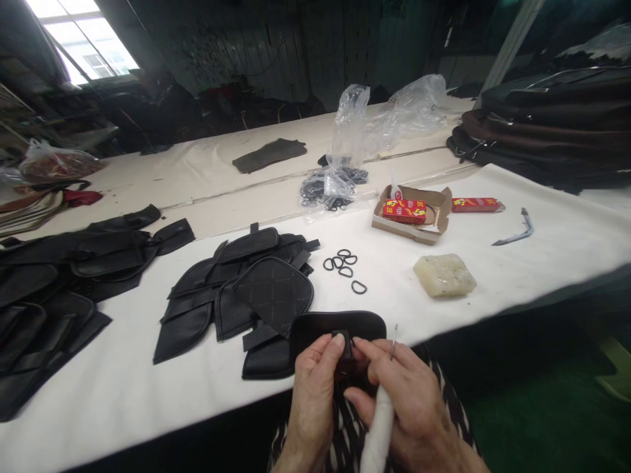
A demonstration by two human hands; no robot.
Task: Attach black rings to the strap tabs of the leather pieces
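Note:
A black padded leather piece [362,320] with a short strap [344,348] is at the table's front edge. My left hand [318,378] pinches the strap between thumb and fingers. My right hand [409,387] holds an awl [380,417] with a white wrapped handle, its thin metal tip pointing up past the knuckles. The right fingertips also touch the strap's right side; what they grip there is too small to make out. Several black D-rings [359,287] lie loose on the white table cover beyond the hands. Similar black leather pieces [266,295] are stacked to the left.
More black pieces [54,295] cover the table's left end. A cardboard box [413,230] with red packets, a yellowish wax-like block [445,274] and a bent metal tool [517,230] lie to the right. Plastic bags [352,131] and stacked dark bags [552,131] stand farther back.

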